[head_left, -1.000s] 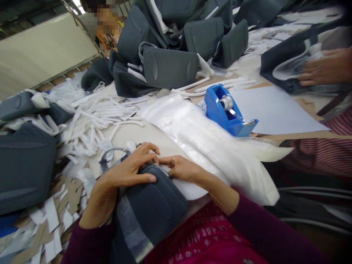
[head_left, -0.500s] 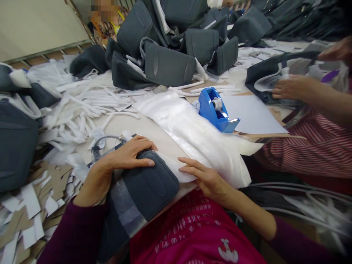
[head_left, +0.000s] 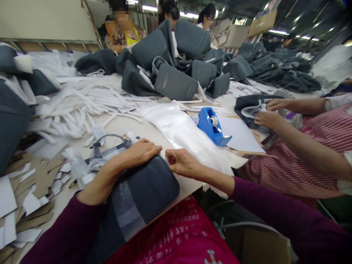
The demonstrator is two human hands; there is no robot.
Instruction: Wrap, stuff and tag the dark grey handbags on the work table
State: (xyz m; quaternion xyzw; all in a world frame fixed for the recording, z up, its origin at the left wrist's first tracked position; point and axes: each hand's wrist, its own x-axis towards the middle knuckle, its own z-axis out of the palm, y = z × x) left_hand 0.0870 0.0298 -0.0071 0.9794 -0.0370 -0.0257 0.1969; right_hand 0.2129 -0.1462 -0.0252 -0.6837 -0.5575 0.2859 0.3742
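Observation:
A dark blue-grey bag (head_left: 156, 183) with a stitched edge and a raised oval lies tilted at the table's front edge, against my body. A clear plastic band (head_left: 128, 209) wraps around it. My left hand (head_left: 143, 151) grips its upper edge, fingers together along the rim. At the bag's far right corner my right hand (head_left: 180, 161) is closed, fingers curled in a pinch; what lies between the fingertips is hidden. A stack of thin white foam sheets (head_left: 181, 126) lies just beyond my right hand. Straps and wrapped fittings (head_left: 106, 152) show behind my left wrist.
A blue tape dispenser (head_left: 213, 128) stands beside white paper (head_left: 239, 134). White foam strips (head_left: 79, 110) cover the left, cardboard scraps (head_left: 35, 183) the near left. Several bags (head_left: 176, 82) are piled at the back. At right, a co-worker's hands (head_left: 266, 117) handle another bag.
My right hand has moved up and left from the foam sheets to the bag's corner, and its fingers have closed. My left hand remains on the bag. The view has tilted up.

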